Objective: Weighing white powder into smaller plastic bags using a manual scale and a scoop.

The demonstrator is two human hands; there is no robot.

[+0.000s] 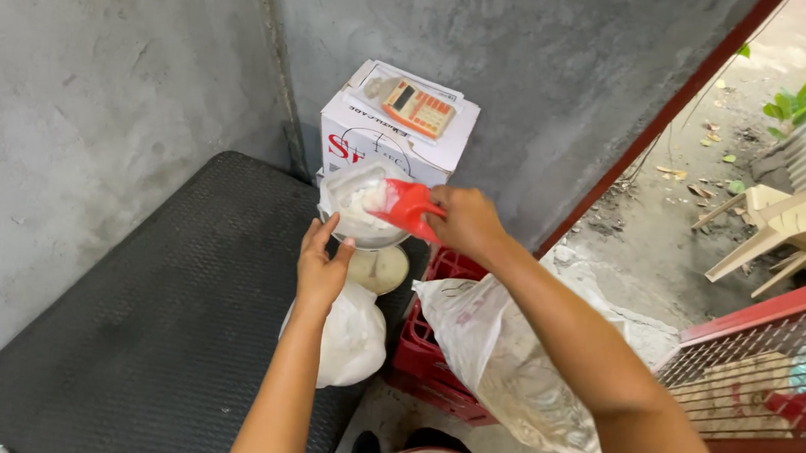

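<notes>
Nearest, a large white sack (506,358) leans on a red crate (429,363). Right hand (467,222) fingers grip a red scoop (408,209) over a clear bag (354,202); left hand (321,266) fingers pinch the bag's edge, further off.

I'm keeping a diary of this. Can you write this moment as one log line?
right hand: holds red scoop, tipped into clear bag | left hand: on bag's edge | bag: on scale pan

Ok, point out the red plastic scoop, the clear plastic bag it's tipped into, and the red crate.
Red plastic scoop (408,206), head view, on its bowl.
Clear plastic bag (354,197), head view, on its white-filled side.
Red plastic crate (420,354), head view, on its near wall.
</notes>
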